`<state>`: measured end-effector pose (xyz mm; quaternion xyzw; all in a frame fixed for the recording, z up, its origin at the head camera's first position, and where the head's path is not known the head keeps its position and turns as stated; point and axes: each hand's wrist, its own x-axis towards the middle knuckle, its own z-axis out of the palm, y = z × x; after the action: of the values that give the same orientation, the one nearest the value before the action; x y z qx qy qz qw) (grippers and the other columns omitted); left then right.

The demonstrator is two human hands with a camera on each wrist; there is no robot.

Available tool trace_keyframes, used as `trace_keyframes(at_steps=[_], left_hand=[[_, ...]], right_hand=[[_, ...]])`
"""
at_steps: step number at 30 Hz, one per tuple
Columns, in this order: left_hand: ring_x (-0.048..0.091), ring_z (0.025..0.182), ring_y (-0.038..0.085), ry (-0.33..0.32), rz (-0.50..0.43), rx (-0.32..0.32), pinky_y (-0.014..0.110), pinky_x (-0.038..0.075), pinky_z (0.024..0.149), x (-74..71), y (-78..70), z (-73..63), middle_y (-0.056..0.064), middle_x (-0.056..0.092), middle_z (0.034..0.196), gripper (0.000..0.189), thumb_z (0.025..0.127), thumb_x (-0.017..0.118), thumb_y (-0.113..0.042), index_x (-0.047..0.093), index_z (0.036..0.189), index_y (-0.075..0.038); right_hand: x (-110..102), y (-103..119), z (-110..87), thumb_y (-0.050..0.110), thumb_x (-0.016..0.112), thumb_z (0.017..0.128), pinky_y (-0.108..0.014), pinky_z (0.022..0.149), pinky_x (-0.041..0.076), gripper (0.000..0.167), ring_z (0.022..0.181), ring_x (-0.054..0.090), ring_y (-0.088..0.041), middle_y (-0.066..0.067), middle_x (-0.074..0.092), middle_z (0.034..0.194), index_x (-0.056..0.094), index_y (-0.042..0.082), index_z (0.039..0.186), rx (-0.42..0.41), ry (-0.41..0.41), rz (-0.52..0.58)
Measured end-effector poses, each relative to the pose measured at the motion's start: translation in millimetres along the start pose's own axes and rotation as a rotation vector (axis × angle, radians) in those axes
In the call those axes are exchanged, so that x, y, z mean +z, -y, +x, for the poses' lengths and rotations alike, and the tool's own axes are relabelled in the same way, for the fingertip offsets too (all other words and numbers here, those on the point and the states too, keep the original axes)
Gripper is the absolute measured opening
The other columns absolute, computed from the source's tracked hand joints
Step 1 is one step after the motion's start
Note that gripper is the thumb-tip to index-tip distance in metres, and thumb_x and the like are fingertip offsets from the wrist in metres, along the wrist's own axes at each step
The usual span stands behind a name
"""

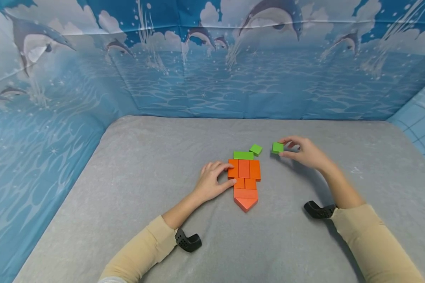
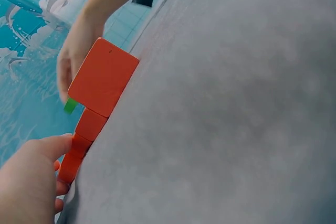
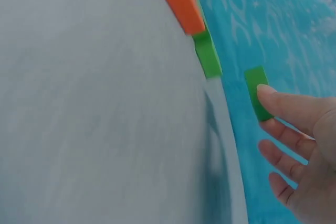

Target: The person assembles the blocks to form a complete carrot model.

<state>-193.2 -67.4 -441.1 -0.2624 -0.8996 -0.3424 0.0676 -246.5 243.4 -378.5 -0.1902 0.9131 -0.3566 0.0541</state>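
On the grey cloth, orange blocks (image 1: 255, 169) lie in a flat figure. Three upright ones form a row, with two small orange blocks (image 1: 250, 184) below them, then a reddish triangular-ended piece (image 1: 246, 202) pointing toward me. A long green block (image 1: 243, 155) tops the row, and a green cube (image 1: 255, 149) sits turned at its right corner. My left hand (image 1: 211, 181) touches the figure's left side with thumb and fingertips. To the right, my right hand (image 1: 306, 152) pinches another green cube (image 3: 253, 85) between thumb and fingers, its shadow falling on the cloth.
Grey cloth (image 1: 163, 149) covers the surface. A blue dolphin-print curtain (image 1: 212, 78) hangs along the back and left. Black curved devices (image 1: 320, 210) sit at both wrists, by the beige sleeves (image 1: 372, 239).
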Motion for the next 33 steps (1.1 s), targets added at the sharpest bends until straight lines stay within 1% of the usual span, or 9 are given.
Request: trace_keyframes(at_steps=[8,11,16,23,28,33], left_hand=[[0.045,0.107,0.019,0.004,0.002,0.006,0.044,0.027,0.099,0.4,1.6,0.1,0.0,0.057,0.114,0.041,0.083,0.064,-0.038,0.058,0.118,-0.017],[0.045,0.105,0.019,0.003,0.002,0.007,0.044,0.027,0.098,0.8,2.3,0.6,0.0,0.057,0.113,0.041,0.083,0.064,-0.038,0.058,0.118,-0.018],[0.045,0.104,0.018,0.003,-0.007,0.009,0.044,0.028,0.097,0.3,2.5,0.6,0.0,0.057,0.113,0.041,0.083,0.064,-0.038,0.058,0.118,-0.018],[0.045,0.103,0.018,0.005,-0.002,0.019,0.042,0.029,0.096,0.1,3.0,0.6,0.0,0.056,0.114,0.04,0.083,0.064,-0.038,0.058,0.118,-0.019],[0.045,0.102,0.018,0.001,-0.002,0.023,0.043,0.03,0.096,0.7,3.4,0.8,0.0,0.057,0.114,0.041,0.083,0.064,-0.038,0.058,0.118,-0.018],[0.045,0.102,0.017,0.003,0.003,0.023,0.042,0.03,0.095,1.2,4.7,1.0,-0.001,0.056,0.114,0.041,0.084,0.064,-0.039,0.058,0.119,-0.019]], right_hand=[[24,25,51.0,0.014,0.064,0.086,-0.048,0.083,0.04,0.04,0.104,0.049,-0.032,-0.019,0.054,0.121,0.054,0.0,0.122,-0.089,0.106,0.005],[33,32,66.6,0.014,0.064,0.086,-0.048,0.084,0.041,0.04,0.104,0.05,-0.032,-0.018,0.054,0.121,0.054,0.0,0.122,-0.112,0.136,-0.005],[49,42,85.5,0.012,0.063,0.086,-0.047,0.087,0.041,0.039,0.104,0.05,-0.031,-0.018,0.054,0.121,0.055,-0.001,0.122,-0.153,0.172,-0.012],[65,46,100.5,0.01,0.062,0.087,-0.048,0.089,0.04,0.036,0.104,0.049,-0.033,-0.019,0.054,0.121,0.056,-0.001,0.121,-0.155,0.207,-0.008],[70,44,103.4,0.008,0.061,0.087,-0.048,0.09,0.039,0.035,0.106,0.05,-0.034,-0.02,0.054,0.121,0.057,-0.001,0.12,-0.149,0.219,0.015],[70,41,102.6,0.005,0.059,0.088,-0.049,0.093,0.038,0.033,0.11,0.049,-0.034,-0.021,0.054,0.122,0.057,-0.001,0.121,-0.188,0.23,0.032]])
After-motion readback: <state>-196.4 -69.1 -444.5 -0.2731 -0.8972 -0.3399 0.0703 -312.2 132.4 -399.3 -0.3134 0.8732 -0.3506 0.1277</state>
